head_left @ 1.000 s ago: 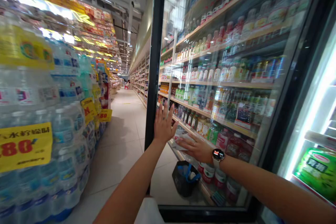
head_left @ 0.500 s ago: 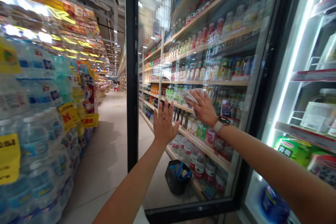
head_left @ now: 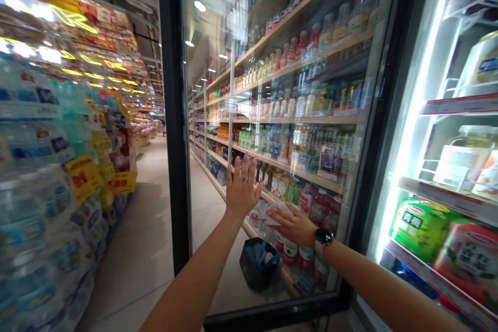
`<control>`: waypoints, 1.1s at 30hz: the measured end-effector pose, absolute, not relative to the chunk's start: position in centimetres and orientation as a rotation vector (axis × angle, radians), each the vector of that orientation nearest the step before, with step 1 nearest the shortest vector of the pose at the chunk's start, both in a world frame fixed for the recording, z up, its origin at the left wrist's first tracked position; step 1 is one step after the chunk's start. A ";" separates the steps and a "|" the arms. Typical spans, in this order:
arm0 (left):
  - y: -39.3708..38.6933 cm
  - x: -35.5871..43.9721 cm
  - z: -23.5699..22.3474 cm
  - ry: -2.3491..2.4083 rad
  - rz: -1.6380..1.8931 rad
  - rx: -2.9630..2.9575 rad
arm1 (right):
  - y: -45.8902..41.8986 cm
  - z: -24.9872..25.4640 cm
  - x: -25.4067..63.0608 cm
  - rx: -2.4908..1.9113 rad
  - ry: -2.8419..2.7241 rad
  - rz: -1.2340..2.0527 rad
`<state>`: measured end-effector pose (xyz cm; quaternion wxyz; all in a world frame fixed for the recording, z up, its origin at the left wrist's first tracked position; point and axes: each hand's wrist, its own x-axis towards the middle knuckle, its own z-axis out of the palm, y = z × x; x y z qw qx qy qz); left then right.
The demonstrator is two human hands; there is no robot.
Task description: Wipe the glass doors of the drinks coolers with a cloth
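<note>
An open glass door (head_left: 210, 176) of a drinks cooler, framed in black, stands in front of me. My left hand (head_left: 241, 189) lies flat toward its pane with the fingers spread, holding nothing. Lower and to the right, my right hand (head_left: 293, 223) presses a white cloth (head_left: 268, 212) against the glass, its fingers stretched over the cloth. A watch (head_left: 323, 237) is on the right wrist. Through the pane show shelves of bottled drinks (head_left: 288, 106), and a black bucket (head_left: 254, 270) with blue things in it stands on the floor.
To the right, lit cooler shelves hold bottles and green (head_left: 422, 225) and red packs (head_left: 467, 264). On the left, stacked water bottles (head_left: 31, 233) with yellow price signs (head_left: 81, 176) border an aisle (head_left: 146, 207) running into the distance.
My right hand has moved down the glass with the cloth, from level with the left fingertips to below the left hand. The left hand stays spread at nearly the same spot.
</note>
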<state>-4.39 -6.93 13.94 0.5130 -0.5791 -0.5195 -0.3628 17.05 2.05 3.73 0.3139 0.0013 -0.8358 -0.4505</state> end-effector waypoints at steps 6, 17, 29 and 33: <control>-6.7 -4.4 13.9 -1.240 -0.899 -1.389 | 2.5 12.3 18.7 -0.302 -2.066 -1.171; -5.6 2.6 12.6 -1.079 -0.929 -1.588 | 3.1 11.6 19.6 -0.575 -1.895 -1.027; -3.6 2.7 9.7 -1.152 -0.764 -1.640 | 4.0 0.2 23.2 -0.488 -2.027 -1.101; -3.7 2.9 9.7 -1.167 -0.756 -1.636 | 4.5 5.8 23.6 -0.541 -1.964 -1.039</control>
